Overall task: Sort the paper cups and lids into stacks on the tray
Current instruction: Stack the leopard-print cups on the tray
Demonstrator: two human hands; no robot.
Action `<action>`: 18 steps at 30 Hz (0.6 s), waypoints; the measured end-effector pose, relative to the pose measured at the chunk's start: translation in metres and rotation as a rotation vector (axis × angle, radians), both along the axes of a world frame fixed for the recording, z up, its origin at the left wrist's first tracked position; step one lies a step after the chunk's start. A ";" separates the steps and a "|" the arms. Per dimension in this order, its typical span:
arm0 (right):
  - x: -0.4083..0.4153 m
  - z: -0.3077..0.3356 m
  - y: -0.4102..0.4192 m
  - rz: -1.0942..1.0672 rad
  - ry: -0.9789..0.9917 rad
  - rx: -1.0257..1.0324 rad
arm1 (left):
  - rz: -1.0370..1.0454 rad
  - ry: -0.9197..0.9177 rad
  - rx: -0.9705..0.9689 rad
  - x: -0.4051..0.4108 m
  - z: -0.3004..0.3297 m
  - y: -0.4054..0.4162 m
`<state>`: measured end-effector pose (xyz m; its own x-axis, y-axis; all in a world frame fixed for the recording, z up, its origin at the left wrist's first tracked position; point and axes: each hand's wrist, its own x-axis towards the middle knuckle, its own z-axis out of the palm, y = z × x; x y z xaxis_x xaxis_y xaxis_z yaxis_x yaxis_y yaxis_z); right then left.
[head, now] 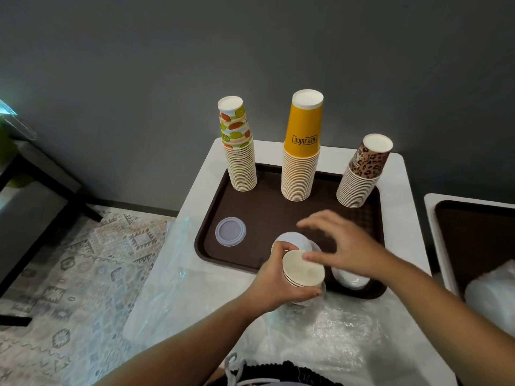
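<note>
Cups (pixel 303 270) gripped by left hand (pixel 278 282), right hand (pixel 344 246) touching.

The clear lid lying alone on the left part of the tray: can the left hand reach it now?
Probably not yet: the left hand grips a small cup stack. The path to the clear lid looks free on the tray.

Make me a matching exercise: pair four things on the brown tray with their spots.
Things:
1. fruit-print paper cup stack
2. yellow paper cup stack
3. leopard-print paper cup stack
4. clear round plastic lid

Places on the brown plastic tray:
A. back right
B. front left, lying flat
C. back left
D. back middle

Pairs: 1-C, 2-D, 3-A, 4-B
</note>
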<state>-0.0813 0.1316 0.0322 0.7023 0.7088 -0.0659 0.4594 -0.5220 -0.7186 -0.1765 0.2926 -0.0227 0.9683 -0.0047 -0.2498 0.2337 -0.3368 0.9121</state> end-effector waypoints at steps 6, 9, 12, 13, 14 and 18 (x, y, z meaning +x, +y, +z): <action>-0.026 -0.006 0.011 0.134 -0.016 -0.268 | -0.003 0.001 0.018 -0.001 0.000 -0.002; -0.027 -0.005 0.013 0.094 -0.047 -0.286 | 0.004 -0.004 0.039 -0.001 0.001 -0.004; -0.030 -0.004 0.013 0.082 -0.060 -0.267 | 0.000 0.004 0.049 -0.001 0.001 -0.008; -0.030 -0.003 0.013 0.082 -0.064 -0.253 | 0.000 0.002 0.056 -0.001 0.002 -0.009; -0.030 -0.001 0.012 0.080 -0.070 -0.234 | 0.004 -0.002 0.059 0.000 0.001 -0.009; -0.016 0.016 0.001 0.049 -0.045 -0.136 | 0.024 0.006 0.032 0.000 0.002 -0.004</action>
